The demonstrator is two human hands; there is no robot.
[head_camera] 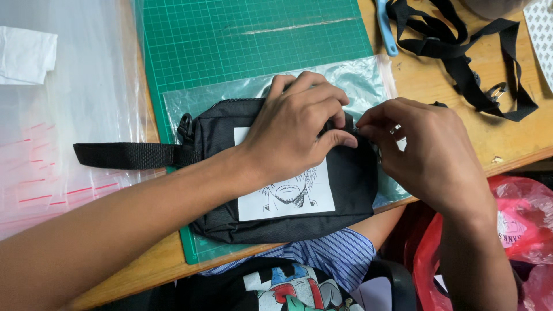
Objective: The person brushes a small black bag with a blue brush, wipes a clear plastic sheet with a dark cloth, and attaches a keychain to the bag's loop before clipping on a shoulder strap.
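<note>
Wooden surface (pixel 507 144) carries a green cutting mat (pixel 253 34), and on the mat lies a clear plastic bag (pixel 363 80) with a black pouch (pixel 345 184) on top of it.

Our left hand (pixel 294 132) lies palm-down across the upper middle of the pouch, fingers curled together over its top edge, pressing it flat. Our right hand (pixel 423 152) meets it at the pouch's upper right corner, thumb and forefinger pinched on something small and dark there; we cannot tell whether it is a zipper pull or a clip, since the fingers hide it.

As we judge it, the pouch rests over the plastic bag rather than inside it, so any bagging is yet to be done, and the work at the top right corner is under way, not finished.

The pouch's long axis runs left to right, roughly along the near edge of the surface. Its zipper side faces the far edge, its white printed panel (pixel 286 198) faces up, and its webbing strap (pixel 124 155) sticks out toward the left edge, over the mat's left border.

Beyond the hands, a loose black strap (pixel 461 63) with a metal clip lies near the far right corner, sheets of clear plastic (pixel 69 115) cover the left side, and a red bag (pixel 518 219) sits below the right edge.
</note>
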